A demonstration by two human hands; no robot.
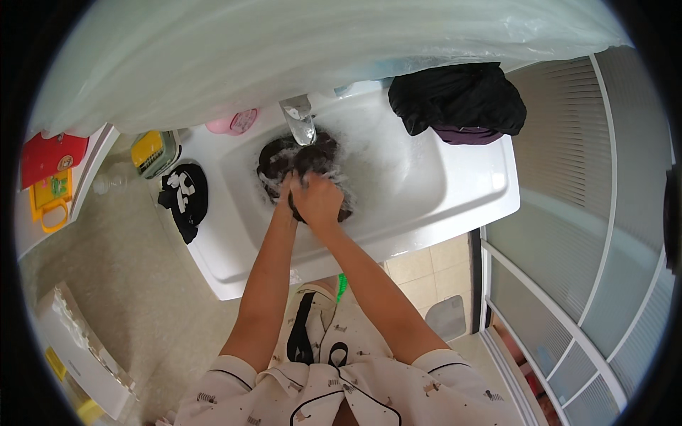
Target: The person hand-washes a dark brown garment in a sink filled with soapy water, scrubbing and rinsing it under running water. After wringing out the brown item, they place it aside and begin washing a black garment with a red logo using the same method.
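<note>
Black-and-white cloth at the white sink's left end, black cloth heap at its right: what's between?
Head view: the white basin, holding soaked dark-brown cloth with the left hand and right hand on it, then sudsy water.

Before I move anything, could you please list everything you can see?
sink: one, white, centre
tap: one, silver, sink's back
wet cloth: count unclear, dark, in sink
clothes pile: one, black and purple, sink's right end
small cloth: one, black and white, sink's left end
dish: one, pink, left of tap
container: one, yellow and grey, near sink's back-left corner
shelf: one, white, far left
red item: one, red, on shelf
mug: one, yellow, on shelf
sheet: one, whitish, across top
door panels: several, greyish, right
left hand: one, bare, at wet cloth
right hand: one, bare, at wet cloth
forearms: two, bare, lower centre
</note>
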